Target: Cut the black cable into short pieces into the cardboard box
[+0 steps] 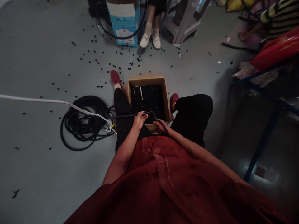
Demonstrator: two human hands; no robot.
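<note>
My left hand [139, 119] is closed round a black cable [126, 115] that runs left to a coil on the floor. My right hand [161, 126] is closed on scissors [156, 118] with dark handles, their blades pointing at the cable's end. Both hands hover over the near edge of a cardboard box [168, 102] between my knees, filled with small black cut pieces [149, 99]. A small shiny rectangular object [138, 92] lies in the box's far left corner.
A coil of black cable [86, 123] lies on the grey floor at left, crossed by a white cord [46, 101]. Black bits [98, 62] are scattered about. Another person's white shoes [150, 40], a blue box [125, 18], a plastic stool [182, 21] stand ahead; a blue metal frame [263, 140] at right.
</note>
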